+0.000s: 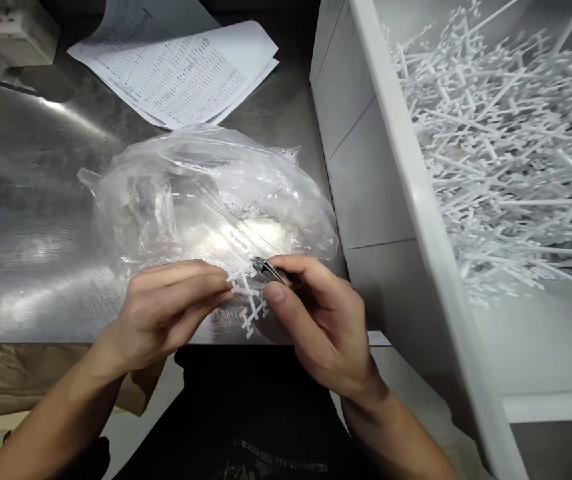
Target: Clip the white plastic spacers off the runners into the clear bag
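Observation:
Near the metal table's front edge, my left hand [173,310] pinches a small white branched plastic piece [250,300] between thumb and fingers. The piece hangs down to the right of those fingertips, with short cross-bars along its stem. My right hand [323,320] is closed around a small shiny metal clipper [266,268], whose jaws point left and lie at the upper end of the white piece. Just beyond both hands lies a clear plastic bag [206,193], crumpled, with small pale contents that are hard to make out.
Printed papers [186,73] lie on the metal table [26,220] behind the bag. To the right stands a tall-walled white bin [416,200] holding a heap of white plastic sprues [521,153]. Brown paper [16,380] shows below the table edge at left.

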Tool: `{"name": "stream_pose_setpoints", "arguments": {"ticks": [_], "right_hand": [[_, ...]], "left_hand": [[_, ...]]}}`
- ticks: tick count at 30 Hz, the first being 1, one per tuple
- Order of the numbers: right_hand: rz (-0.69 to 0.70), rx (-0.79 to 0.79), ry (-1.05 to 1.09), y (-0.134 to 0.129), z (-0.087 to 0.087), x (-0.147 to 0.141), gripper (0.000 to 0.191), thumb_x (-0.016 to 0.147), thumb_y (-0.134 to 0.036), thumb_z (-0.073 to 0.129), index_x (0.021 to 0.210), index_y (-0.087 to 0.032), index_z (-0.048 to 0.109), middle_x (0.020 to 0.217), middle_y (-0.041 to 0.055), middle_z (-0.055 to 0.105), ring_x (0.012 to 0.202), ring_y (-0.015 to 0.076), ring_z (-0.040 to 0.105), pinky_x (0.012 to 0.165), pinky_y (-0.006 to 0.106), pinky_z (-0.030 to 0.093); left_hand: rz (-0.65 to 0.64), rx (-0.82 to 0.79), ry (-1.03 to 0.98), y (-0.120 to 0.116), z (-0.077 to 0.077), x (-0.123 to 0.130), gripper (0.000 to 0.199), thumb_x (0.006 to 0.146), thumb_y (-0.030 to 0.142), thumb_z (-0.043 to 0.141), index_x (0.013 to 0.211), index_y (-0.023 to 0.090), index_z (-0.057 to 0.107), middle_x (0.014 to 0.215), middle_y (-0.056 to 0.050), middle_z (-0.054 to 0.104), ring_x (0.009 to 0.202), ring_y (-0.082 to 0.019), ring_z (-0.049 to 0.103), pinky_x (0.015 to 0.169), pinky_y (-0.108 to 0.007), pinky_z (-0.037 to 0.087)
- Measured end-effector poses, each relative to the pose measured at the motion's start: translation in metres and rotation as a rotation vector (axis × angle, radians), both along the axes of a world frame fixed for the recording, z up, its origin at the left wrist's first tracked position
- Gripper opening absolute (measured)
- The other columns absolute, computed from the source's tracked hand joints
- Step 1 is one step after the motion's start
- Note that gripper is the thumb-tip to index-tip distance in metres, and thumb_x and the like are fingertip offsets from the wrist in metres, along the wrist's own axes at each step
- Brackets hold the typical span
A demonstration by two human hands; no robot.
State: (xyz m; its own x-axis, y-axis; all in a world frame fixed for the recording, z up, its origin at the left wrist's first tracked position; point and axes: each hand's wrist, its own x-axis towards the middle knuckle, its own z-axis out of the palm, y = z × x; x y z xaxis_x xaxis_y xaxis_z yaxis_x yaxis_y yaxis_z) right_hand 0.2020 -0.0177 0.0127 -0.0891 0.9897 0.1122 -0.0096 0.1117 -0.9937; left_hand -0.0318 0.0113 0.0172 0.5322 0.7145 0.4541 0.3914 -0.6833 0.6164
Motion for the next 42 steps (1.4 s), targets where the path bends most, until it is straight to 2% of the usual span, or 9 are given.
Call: {"name": "stream_pose_setpoints", "arguments": {"ticks": [3, 8, 14, 18, 23, 28, 34, 38, 42], "right_hand": [[0.003, 0.011, -0.008, 0.0, -0.001, -0.001, 0.006, 0.11, -0.021, 0.075, 0.115, -0.024, 0.075, 0.076, -0.0067, 0.058, 0.061, 0.0095, 0.054, 0.056, 0.023, 0.047], [0.004, 0.029, -0.015, 0.001, -0.002, -0.001, 0.008, 0.11, -0.02, 0.075, 0.117, -0.024, 0.075, 0.076, -0.0069, 0.058, 0.06, 0.0094, 0.052, 0.055, 0.023, 0.045], [0.004, 0.032, -0.071, -0.001, -0.002, 0.0, 0.009, 0.111, -0.027, 0.074, 0.12, -0.025, 0.077, 0.08, -0.0024, 0.069, 0.066, 0.0146, 0.061, 0.059, 0.029, 0.052], [0.002, 0.036, -0.073, -0.002, -0.002, 0.0, 0.009, 0.113, -0.028, 0.071, 0.119, -0.024, 0.077, 0.085, -0.0006, 0.073, 0.071, 0.0162, 0.065, 0.065, 0.031, 0.054], [-0.048, -0.034, -0.082, 0.003, 0.002, -0.004, 0.012, 0.113, -0.029, 0.071, 0.11, -0.021, 0.078, 0.075, -0.0038, 0.066, 0.061, 0.0118, 0.056, 0.058, 0.028, 0.046], [-0.07, -0.154, -0.079, 0.007, 0.006, -0.004, 0.021, 0.112, -0.034, 0.07, 0.103, -0.02, 0.081, 0.068, -0.0042, 0.06, 0.055, 0.0112, 0.05, 0.05, 0.027, 0.039], [-0.056, -0.157, 0.081, 0.003, 0.006, 0.001, 0.008, 0.106, -0.032, 0.079, 0.107, -0.025, 0.083, 0.072, -0.003, 0.065, 0.06, 0.0137, 0.056, 0.053, 0.026, 0.047], [-0.008, -0.099, 0.061, 0.0, 0.008, 0.0, 0.004, 0.105, -0.028, 0.08, 0.107, -0.029, 0.083, 0.076, -0.0011, 0.069, 0.063, 0.0172, 0.062, 0.057, 0.032, 0.055], [-0.005, -0.081, 0.036, -0.001, 0.008, -0.003, 0.007, 0.105, -0.026, 0.08, 0.109, -0.031, 0.082, 0.076, -0.0016, 0.069, 0.062, 0.0174, 0.062, 0.056, 0.034, 0.055]], "left_hand": [[-0.004, 0.01, 0.015, 0.0, 0.0, 0.0, 0.009, 0.105, 0.009, 0.077, 0.112, 0.014, 0.075, 0.091, -0.003, 0.078, 0.079, -0.01, 0.076, 0.075, -0.019, 0.063], [-0.004, 0.045, 0.035, 0.0, 0.0, -0.003, 0.011, 0.104, 0.01, 0.078, 0.114, 0.014, 0.077, 0.096, -0.005, 0.081, 0.086, -0.013, 0.081, 0.083, -0.02, 0.066], [-0.055, 0.063, 0.01, 0.002, -0.003, -0.004, 0.015, 0.104, 0.011, 0.078, 0.117, 0.017, 0.077, 0.098, -0.007, 0.083, 0.088, -0.017, 0.083, 0.083, -0.024, 0.069], [-0.113, 0.061, 0.048, 0.004, -0.005, -0.002, 0.016, 0.104, 0.005, 0.072, 0.117, 0.015, 0.074, 0.1, -0.009, 0.082, 0.085, -0.018, 0.08, 0.076, -0.027, 0.065], [-0.088, 0.093, 0.044, 0.006, -0.004, 0.003, 0.017, 0.104, 0.007, 0.073, 0.117, 0.018, 0.073, 0.092, -0.003, 0.079, 0.074, -0.014, 0.074, 0.069, -0.027, 0.06], [-0.058, 0.041, 0.052, 0.006, -0.002, 0.007, 0.013, 0.108, 0.011, 0.072, 0.119, 0.02, 0.073, 0.091, -0.002, 0.078, 0.079, -0.014, 0.076, 0.071, -0.026, 0.064], [-0.029, 0.006, 0.058, 0.004, -0.001, 0.007, 0.015, 0.11, 0.013, 0.07, 0.121, 0.024, 0.073, 0.093, -0.001, 0.079, 0.079, -0.015, 0.078, 0.069, -0.027, 0.066], [-0.05, 0.034, 0.059, 0.004, -0.005, 0.006, 0.018, 0.108, 0.011, 0.072, 0.123, 0.021, 0.074, 0.096, -0.003, 0.08, 0.081, -0.017, 0.079, 0.072, -0.029, 0.066], [-0.074, 0.087, 0.043, 0.006, -0.007, 0.006, 0.018, 0.107, 0.009, 0.072, 0.122, 0.019, 0.074, 0.098, -0.004, 0.082, 0.079, -0.016, 0.077, 0.068, -0.029, 0.062]]}}
